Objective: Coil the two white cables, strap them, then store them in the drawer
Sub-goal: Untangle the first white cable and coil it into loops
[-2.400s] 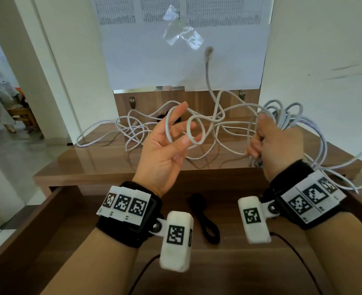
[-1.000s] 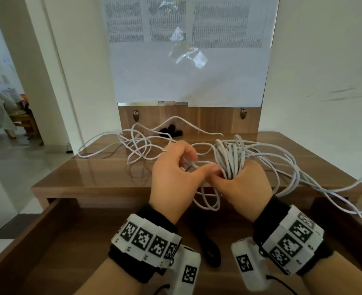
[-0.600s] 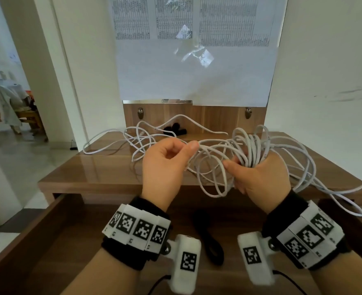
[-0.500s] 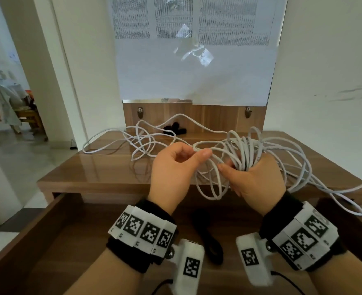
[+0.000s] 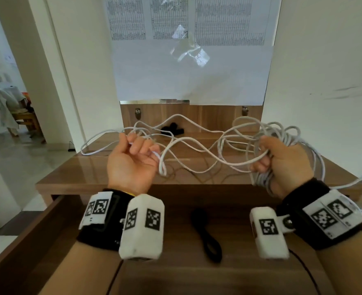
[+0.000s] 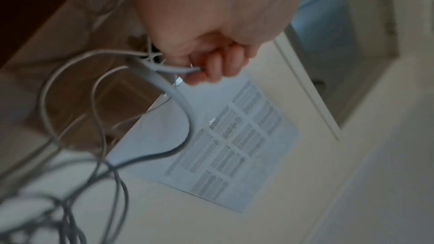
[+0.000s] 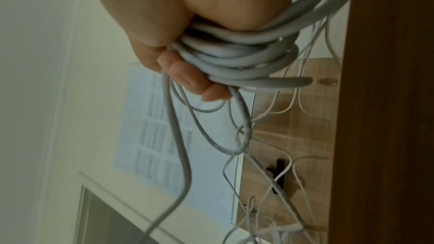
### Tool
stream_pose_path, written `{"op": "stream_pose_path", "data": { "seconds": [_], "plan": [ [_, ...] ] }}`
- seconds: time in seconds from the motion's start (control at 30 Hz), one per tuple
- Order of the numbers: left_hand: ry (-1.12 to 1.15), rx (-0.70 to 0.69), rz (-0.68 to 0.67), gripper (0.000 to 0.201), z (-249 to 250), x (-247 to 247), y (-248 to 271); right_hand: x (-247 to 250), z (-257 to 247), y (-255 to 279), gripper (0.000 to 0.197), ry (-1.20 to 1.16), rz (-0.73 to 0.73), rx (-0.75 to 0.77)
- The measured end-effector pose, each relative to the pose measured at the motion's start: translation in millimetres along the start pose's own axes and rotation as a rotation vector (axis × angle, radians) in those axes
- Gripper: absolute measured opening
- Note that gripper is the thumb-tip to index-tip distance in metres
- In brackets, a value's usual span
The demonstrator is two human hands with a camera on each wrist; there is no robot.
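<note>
**Slack span between the hands is the snag risk**

The right hand (image 5: 286,160) is clenched around a bundle of finished loops of thin white round cable (image 7: 237,57), held above the glossy brown wooden tabletop (image 5: 90,173). The left hand (image 5: 133,160), palm up, pinches 1 free strand of that cable (image 5: 188,143) in its curled fingers (image 6: 218,66). Between the hands the strand sags in loose waves. More white cable lies tangled on the tabletop (image 5: 103,135) behind, near a small black strap (image 5: 171,129). The open brown wooden drawer (image 5: 37,241) below holds another black strap (image 5: 207,237).

Likely trouble: the slack waves could cross and knot as the next loop closes, or drag the tabletop tangle along. The uneven loops trailing past the right wrist could slip from the bundle.
</note>
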State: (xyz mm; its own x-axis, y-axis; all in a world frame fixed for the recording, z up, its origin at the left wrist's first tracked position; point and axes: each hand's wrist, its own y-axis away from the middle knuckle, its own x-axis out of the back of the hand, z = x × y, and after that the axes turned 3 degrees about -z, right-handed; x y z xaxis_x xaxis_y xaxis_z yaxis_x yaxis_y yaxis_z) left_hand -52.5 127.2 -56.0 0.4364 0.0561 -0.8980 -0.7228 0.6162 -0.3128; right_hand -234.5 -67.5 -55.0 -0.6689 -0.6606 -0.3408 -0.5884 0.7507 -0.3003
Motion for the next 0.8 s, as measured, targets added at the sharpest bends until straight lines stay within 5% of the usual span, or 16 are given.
{"op": "stream_pose_path", "data": {
  "seconds": [0.13,0.27,0.37,0.6,0.8],
  "plan": [
    [-0.284,-0.219,0.244,0.042,2.7,6.2,-6.7,4.8,-4.3,-7.1,0.038,-0.231,-0.007,-0.111],
    [-0.341,-0.308,0.495,0.041,15.6,17.2,-16.7,13.6,-17.7,-10.5,0.034,-0.533,-0.027,-0.166],
    [-0.477,-0.331,0.501,0.034,17.0,19.5,-17.8,18.0,-23.2,-10.0,0.035,-0.725,-0.042,-0.219],
    [-1.386,-0.419,-0.113,0.016,-25.8,-8.9,13.3,1.0,-5.5,-5.3,0.037,-0.303,-0.03,-0.091],
    [-1.756,-0.296,-0.65,0.02,-46.4,-18.2,29.0,-16.9,13.4,6.3,0.038,-0.031,-0.068,-0.12]
  ]
}}
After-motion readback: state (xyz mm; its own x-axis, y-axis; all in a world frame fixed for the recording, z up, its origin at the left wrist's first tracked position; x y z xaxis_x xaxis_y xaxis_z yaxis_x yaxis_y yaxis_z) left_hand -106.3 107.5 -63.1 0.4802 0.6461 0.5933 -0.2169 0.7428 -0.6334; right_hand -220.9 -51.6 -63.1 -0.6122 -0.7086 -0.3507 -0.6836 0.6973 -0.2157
